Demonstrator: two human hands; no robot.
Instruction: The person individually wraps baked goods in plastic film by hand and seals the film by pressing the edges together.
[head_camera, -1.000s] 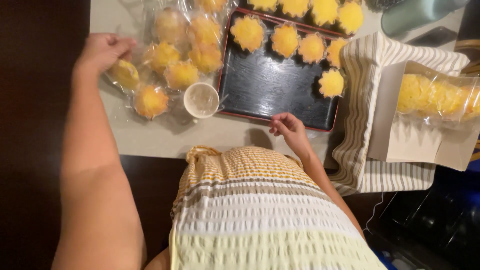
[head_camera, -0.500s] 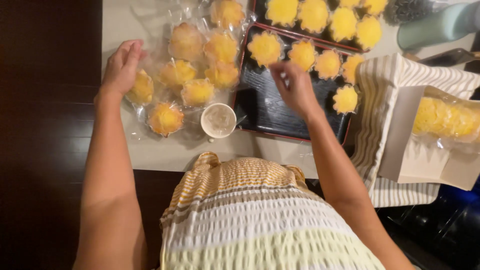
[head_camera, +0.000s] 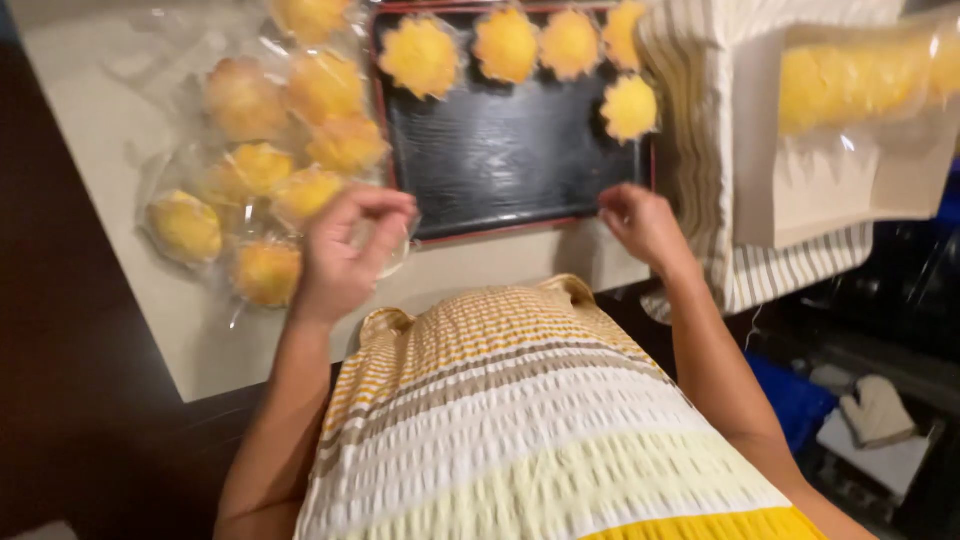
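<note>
Your left hand (head_camera: 345, 250) hovers over the near edge of the pale counter (head_camera: 120, 130), fingers curled in with the tips pinched loosely together; whether they grip anything you cannot tell, though a bit of clear wrapping and a small round cup (head_camera: 395, 250) show just under and beside the fingers. Just to the left of that hand and beyond it lie the wrapped yellow cakes (head_camera: 260, 170), a cluster of them in clear plastic bags, the nearest ones touching or nearly touching your knuckles.

Your right hand (head_camera: 640, 225) sits at the near right corner of the black tray (head_camera: 500, 165), fingers bent and slightly spread, holding nothing that can be seen; it rests at or just above the tray's red rim. Beyond that hand, along the far side of the tray, lie the unwrapped yellow cakes (head_camera: 505, 45) in a row, with one more (head_camera: 630, 108) closer, just ahead of your fingers. To the right of that hand a striped cloth (head_camera: 700, 130) lies under a white box (head_camera: 840, 150) holding more yellow cakes behind plastic.
</note>
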